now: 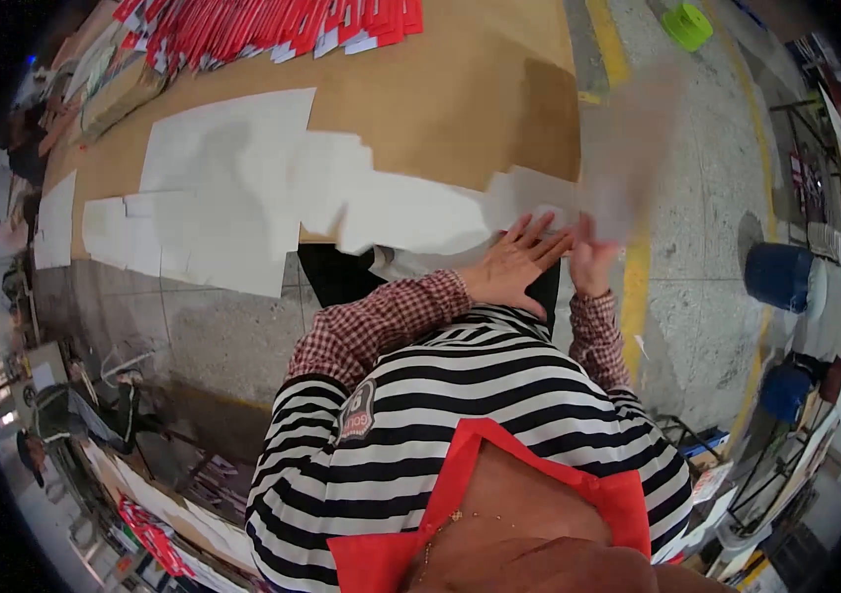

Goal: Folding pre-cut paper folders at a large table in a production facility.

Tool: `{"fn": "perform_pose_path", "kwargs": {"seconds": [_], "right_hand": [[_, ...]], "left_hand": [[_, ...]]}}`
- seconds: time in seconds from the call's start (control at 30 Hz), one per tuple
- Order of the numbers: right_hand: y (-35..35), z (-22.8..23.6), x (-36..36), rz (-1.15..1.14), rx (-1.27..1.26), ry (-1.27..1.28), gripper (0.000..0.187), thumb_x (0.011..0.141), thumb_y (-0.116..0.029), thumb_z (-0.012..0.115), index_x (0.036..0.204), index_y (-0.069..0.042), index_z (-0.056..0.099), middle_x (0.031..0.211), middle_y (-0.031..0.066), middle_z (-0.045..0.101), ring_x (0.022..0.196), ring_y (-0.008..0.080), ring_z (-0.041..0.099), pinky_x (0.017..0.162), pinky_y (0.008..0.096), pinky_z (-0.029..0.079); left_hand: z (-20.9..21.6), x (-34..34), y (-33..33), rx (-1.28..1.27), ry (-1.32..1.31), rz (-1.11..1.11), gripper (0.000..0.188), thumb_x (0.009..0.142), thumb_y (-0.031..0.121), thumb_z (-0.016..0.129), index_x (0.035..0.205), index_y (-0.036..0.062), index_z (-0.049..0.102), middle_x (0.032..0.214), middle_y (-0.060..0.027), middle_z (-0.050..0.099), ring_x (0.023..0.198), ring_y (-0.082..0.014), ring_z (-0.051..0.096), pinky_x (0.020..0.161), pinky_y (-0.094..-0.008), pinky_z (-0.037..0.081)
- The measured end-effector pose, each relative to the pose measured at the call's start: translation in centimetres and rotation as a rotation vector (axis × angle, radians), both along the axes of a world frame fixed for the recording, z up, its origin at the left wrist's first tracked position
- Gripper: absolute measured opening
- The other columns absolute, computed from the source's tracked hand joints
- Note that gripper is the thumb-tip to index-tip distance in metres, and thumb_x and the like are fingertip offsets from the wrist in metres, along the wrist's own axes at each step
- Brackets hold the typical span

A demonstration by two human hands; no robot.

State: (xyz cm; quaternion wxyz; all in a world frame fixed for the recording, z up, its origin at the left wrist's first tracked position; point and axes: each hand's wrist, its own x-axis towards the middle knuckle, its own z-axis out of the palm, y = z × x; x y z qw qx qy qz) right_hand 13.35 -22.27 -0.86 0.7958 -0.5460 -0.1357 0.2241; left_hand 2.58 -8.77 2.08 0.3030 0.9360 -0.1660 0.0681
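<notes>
Left hand palm-down, fingers spread at white paper

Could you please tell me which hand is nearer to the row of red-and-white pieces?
The left. The left hand is spread near the brown tabletop's near edge, across from the row of red-and-white pieces; the right hand is farther right.

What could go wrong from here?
The pale, blurred piece, apparently in the right hand, extends past the right edge of the brown tabletop, so it might slip to the floor.
The left hand has its fingers spread close beside the right; the piece's edge could catch them.
The large white sheet overhangs the near edge, so a brush might shift it.
</notes>
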Motion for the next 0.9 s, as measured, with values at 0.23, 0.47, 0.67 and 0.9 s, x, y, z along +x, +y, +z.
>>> {"fn": "perform_pose_path", "kwargs": {"seconds": [0.23, 0.47, 0.67, 0.9], "right_hand": [[4.5, 6.1, 3.4, 0.592, -0.787, -1.343, 0.083, 0.072, -0.004, 0.064, 0.145, -0.011, 0.026, 0.151, 0.0145, 0.021, 0.139, 0.0363, 0.021, 0.113, 0.0463, 0.020], [4.0, 5.0, 3.0, 0.376, -0.734, -1.415, 0.081, 0.085, -0.060, 0.048, 0.147, -0.014, 0.024, 0.153, 0.0168, 0.013, 0.141, 0.0384, 0.009, 0.113, 0.0518, 0.006], [4.4, 2.5, 2.0, 0.445, -0.808, -1.499, 0.048, 0.085, -0.037, 0.058, 0.126, -0.012, 0.053, 0.130, 0.0154, 0.045, 0.115, 0.0348, 0.044, 0.098, 0.0490, 0.032], [12.5, 4.5, -0.1, 0.860, -0.375, -1.186, 0.050, 0.080, -0.036, 0.065, 0.123, -0.011, 0.057, 0.121, 0.0194, 0.048, 0.106, 0.0356, 0.049, 0.091, 0.0424, 0.041]], "left_hand": [[-0.1, -8.4, 9.0, 0.628, -0.105, 0.395, 0.049, 0.072, 0.030, 0.065, 0.114, 0.0038, 0.059, 0.118, -0.0173, 0.056, 0.107, -0.0317, 0.055, 0.095, -0.0507, 0.039], [3.7, -1.5, 18.7, -0.006, 0.696, 0.081, 0.032, 0.078, 0.030, 0.067, 0.083, -0.0010, 0.064, 0.077, -0.0135, 0.065, 0.066, -0.0298, 0.059, 0.063, -0.0405, 0.046], [0.6, -7.6, 20.9, -0.542, 0.663, 0.624, 0.031, 0.078, 0.020, 0.071, 0.102, 0.0034, 0.059, 0.071, -0.0050, 0.059, 0.066, -0.0186, 0.057, 0.059, -0.0338, 0.047], [-2.0, -11.0, 10.4, 0.509, -0.071, 0.615, 0.055, 0.073, 0.020, 0.068, 0.123, 0.0033, 0.050, 0.124, -0.0142, 0.053, 0.113, -0.0283, 0.050, 0.089, -0.0420, 0.044]]}}
